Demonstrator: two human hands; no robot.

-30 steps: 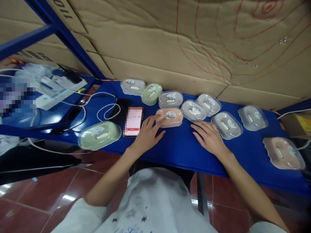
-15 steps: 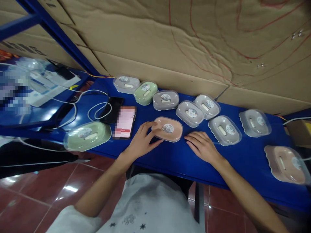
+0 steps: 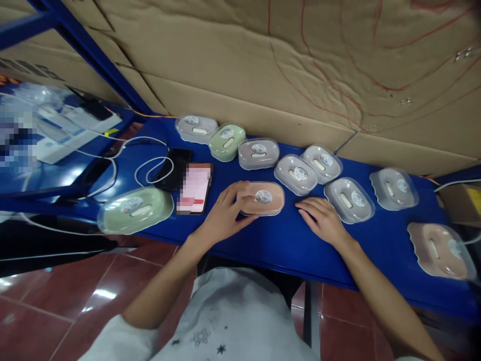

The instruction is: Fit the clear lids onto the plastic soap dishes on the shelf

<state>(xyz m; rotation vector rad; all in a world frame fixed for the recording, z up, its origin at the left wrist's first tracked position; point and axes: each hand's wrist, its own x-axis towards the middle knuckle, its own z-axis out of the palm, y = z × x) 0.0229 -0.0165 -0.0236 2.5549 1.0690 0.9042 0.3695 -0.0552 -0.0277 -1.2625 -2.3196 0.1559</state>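
A peach soap box (image 3: 276, 193) with a clear lid and a round label lies on the blue table in front of me. My left hand (image 3: 231, 208) is around its left end, thumb along the near edge and fingers over the lid and far side. Resting on the table to the right of that box, my right hand (image 3: 319, 218) holds nothing, its fingers stretched out and slightly apart. A grey soap box (image 3: 349, 200) sits just beyond the right hand. To the left of my left hand lies a phone (image 3: 195, 188) with a lit screen.
More lidded boxes line the back, among them a green box (image 3: 227, 143). Another green box (image 3: 135, 210) stands at the left edge, a peach box (image 3: 441, 250) at far right. White cables (image 3: 112, 170) loop across the left. A cardboard wall (image 3: 233, 65) closes the back.
My right hand has moved slightly right, away from the peach soap box. My left hand stays on that box with little change. The view has shifted slightly.
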